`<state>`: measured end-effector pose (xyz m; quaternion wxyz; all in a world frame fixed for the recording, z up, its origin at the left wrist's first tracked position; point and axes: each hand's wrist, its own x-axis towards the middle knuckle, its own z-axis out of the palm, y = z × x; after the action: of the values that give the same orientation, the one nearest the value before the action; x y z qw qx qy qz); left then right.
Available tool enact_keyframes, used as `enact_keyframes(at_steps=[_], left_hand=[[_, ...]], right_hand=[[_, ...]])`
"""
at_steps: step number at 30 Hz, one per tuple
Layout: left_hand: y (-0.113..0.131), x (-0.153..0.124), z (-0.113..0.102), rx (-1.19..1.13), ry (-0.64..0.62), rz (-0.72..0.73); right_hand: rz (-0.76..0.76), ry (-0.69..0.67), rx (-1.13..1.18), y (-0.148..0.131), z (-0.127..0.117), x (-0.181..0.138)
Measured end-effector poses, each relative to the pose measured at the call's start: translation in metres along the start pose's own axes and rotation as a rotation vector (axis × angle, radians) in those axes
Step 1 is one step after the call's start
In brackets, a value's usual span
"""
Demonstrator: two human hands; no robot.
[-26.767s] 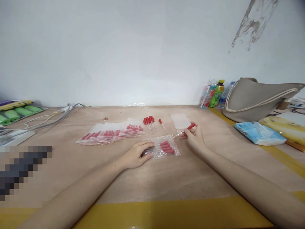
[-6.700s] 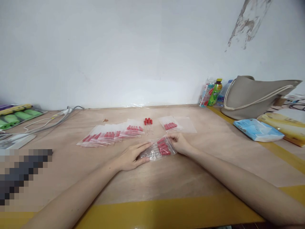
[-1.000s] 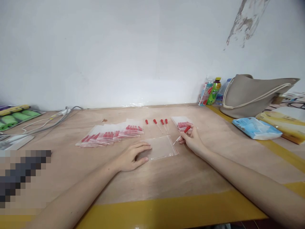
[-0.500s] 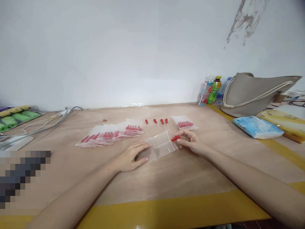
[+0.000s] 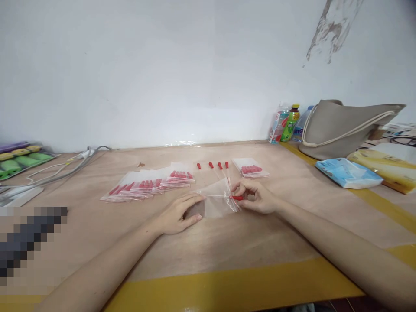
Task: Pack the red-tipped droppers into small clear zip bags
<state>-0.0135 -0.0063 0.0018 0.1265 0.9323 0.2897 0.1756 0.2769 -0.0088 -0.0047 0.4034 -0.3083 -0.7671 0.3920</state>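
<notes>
Left hand (image 5: pixel 182 212) lies open and flat on the near-left end of a clear bag (image 5: pixel 212 204), pinning it to the table (image 5: pixel 227 247). Right hand (image 5: pixel 258 200) is closed in a pinch on the red bulb of a dropper (image 5: pixel 237 197) at the bag's mouth, which is lifted off the table; the thin clear stem points left into the bag.

Just behind the bag, four loose droppers (image 5: pixel 212 166) lie in a row, apart from one another. Left of them an overlapping line of filled bags (image 5: pixel 147 185) runs leftward, and to their right a single filled bag (image 5: pixel 251 170) lies alone. Cables (image 5: pixel 65 167) and a green pack (image 5: pixel 19 156) sit at the far left. By the wall on the right, bottles (image 5: pixel 287 123) stand beside a grey handbag (image 5: pixel 341 128), with a blue packet (image 5: pixel 347 173) in front of it.

The clear bag is small and see-through, with a thin red line near its mouth and the wood showing through it
</notes>
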Motion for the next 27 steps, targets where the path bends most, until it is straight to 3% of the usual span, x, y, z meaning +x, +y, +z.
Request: enact_keyframes(at_steps=[4,8,15,19,27], left_hand=[[0.000,0.000,0.000,0.009,0.005,0.004],[0.000,0.000,0.000,0.007,0.005,0.002],[0.000,0.000,0.000,-0.011,0.005,-0.014],[0.000,0.000,0.000,-0.016,0.013,-0.034],[-0.003,-0.002,0.001,-0.019,-0.012,-0.041]], right_hand=[[0.167,-0.095,0.134,0.004,0.002,0.002],[0.364,-0.014,0.318,0.012,0.001,0.005],[0.428,0.077,0.608,0.007,0.012,0.007],[0.406,0.114,0.552,0.009,0.009,0.008],[0.363,-0.050,0.262,0.014,-0.005,0.005]])
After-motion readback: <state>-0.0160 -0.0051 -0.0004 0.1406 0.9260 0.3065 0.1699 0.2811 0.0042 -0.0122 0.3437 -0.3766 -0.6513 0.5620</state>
